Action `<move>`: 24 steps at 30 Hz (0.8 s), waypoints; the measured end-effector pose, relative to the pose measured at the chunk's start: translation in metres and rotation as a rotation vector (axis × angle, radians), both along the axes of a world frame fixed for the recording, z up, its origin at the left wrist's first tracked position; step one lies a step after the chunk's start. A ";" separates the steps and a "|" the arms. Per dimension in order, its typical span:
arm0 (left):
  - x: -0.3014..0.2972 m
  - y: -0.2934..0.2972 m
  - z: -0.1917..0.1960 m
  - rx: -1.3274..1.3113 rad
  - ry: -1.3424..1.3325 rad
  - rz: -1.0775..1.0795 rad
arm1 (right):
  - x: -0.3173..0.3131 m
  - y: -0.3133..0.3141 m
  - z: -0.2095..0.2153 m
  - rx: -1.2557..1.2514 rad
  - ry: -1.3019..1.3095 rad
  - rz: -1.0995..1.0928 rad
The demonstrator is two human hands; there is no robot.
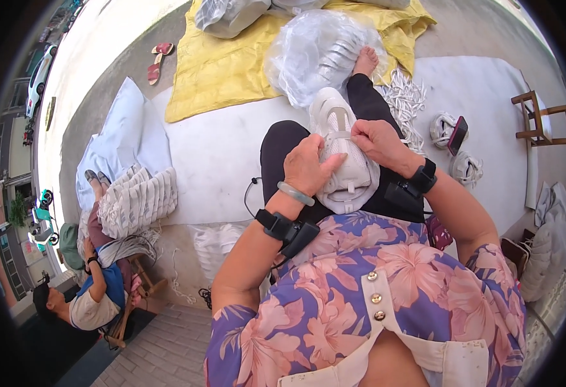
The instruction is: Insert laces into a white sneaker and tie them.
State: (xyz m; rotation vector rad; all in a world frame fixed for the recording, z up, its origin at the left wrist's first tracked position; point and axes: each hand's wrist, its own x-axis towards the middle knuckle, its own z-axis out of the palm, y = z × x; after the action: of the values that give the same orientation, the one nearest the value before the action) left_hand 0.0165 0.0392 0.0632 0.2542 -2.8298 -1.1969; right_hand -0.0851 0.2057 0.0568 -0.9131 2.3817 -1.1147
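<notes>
A white sneaker (pixel 346 174) lies on my lap, its toe pointing away from me. My left hand (pixel 310 164) wraps round its left side, thumb laid across the tongue area. At the sneaker's right edge, my right hand (pixel 381 143) is closed, fingertips pinched at a pale shoelace (pixel 341 135) that crosses the upper. The fingertips partly cover the lace's end. Beyond my right knee a heap of loose white shoelaces (pixel 404 103) spreads over the sheet.
Shoes fill a clear plastic bag (pixel 318 55) ahead, on yellow sacking (pixel 225 71). To the right are another white shoe (pixel 444 129), a phone (pixel 457 135) and a wooden stool (pixel 541 119). At left, a co-worker (pixel 92 297) sits beside stacked white shoes (pixel 138 200).
</notes>
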 end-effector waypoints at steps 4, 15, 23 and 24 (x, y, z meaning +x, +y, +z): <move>0.004 0.005 0.000 -0.012 -0.024 -0.002 | 0.001 0.002 0.001 0.042 0.021 0.041; -0.010 -0.006 0.005 0.071 -0.111 0.019 | -0.023 -0.018 0.010 0.242 -0.024 0.123; 0.006 0.013 -0.014 0.076 -0.013 -0.019 | -0.008 -0.006 -0.006 0.338 -0.139 0.044; 0.009 0.016 -0.011 0.083 -0.023 -0.016 | -0.005 -0.004 -0.008 0.271 -0.195 0.041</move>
State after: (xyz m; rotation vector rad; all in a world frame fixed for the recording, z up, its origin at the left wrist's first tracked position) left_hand 0.0256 0.0549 0.0518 0.2511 -2.8104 -1.3247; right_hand -0.0902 0.2022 0.0484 -0.7216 2.2718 -0.7995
